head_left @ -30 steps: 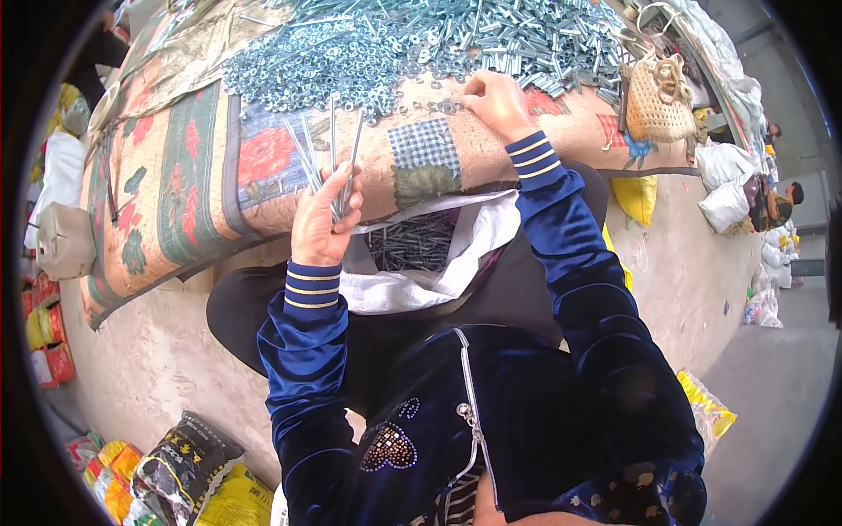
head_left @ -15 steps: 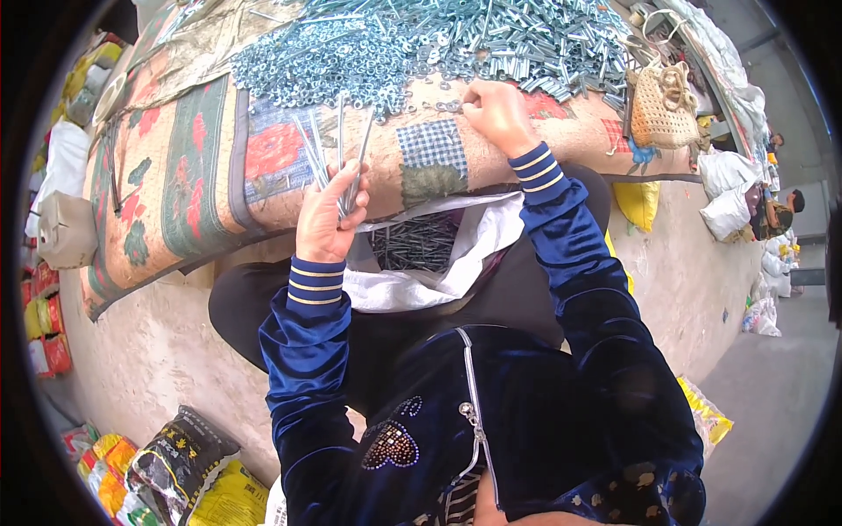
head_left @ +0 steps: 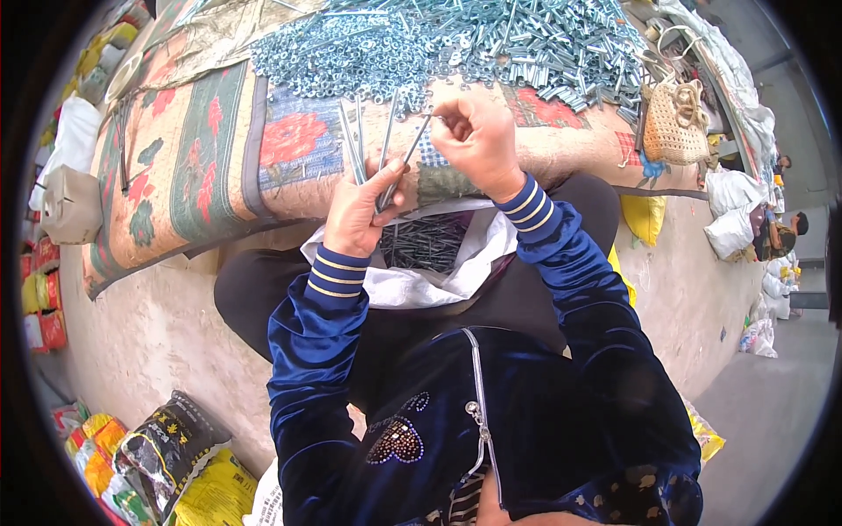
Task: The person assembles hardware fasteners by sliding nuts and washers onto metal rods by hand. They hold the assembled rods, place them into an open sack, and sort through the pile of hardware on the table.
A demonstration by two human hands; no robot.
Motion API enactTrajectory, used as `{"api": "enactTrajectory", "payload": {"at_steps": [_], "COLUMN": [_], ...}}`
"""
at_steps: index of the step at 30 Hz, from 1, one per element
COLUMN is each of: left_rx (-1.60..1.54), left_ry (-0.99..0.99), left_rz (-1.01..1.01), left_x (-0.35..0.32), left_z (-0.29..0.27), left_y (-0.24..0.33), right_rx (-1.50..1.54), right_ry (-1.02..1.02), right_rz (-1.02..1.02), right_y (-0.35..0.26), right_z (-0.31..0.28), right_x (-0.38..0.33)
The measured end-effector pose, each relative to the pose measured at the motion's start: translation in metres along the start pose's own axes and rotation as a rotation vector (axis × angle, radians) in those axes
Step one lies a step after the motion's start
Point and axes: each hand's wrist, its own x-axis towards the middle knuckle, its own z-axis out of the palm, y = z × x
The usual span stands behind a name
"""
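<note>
Slim metal rods (head_left: 414, 145) fan up from the left hand (head_left: 360, 215), whose fingers grasp their lower ends. They look light, stiff and slippery, best held low on the shafts. The right hand (head_left: 481, 145) curls its fingers at one rod's tip; whether they pinch anything, I cannot tell. Beyond, ring-shaped metal fasteners (head_left: 351, 61) lie heaped on the patchwork quilt (head_left: 566, 149).

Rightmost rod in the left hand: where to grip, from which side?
Pinch the rod near its upper end, probably from the right: it's thin, straight, leans that way, and sticks out beyond the left hand, which grips it lower down.
</note>
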Motion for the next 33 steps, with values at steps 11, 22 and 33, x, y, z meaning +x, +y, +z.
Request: {"api": "enactTrajectory", "payload": {"at_steps": [11, 22, 33], "left_rx": [0.057, -0.149, -0.109], "left_ry": [-0.030, 0.084, 0.100], "left_rz": [0.001, 0.121, 0.095], "left_x": [-0.011, 0.003, -0.011], "left_z": [0.004, -0.003, -0.009], "left_y": [0.012, 0.013, 0.024], "right_rx": [0.924, 0.030, 0.002], "right_ry": [-0.313, -0.141, -0.185], "right_rz": [0.638, 0.124, 0.168], "right_y": [0.014, 0.055, 0.052], "right_z": [-0.029, 0.006, 0.008], "right_x": [0.011, 0.030, 0.040]}}
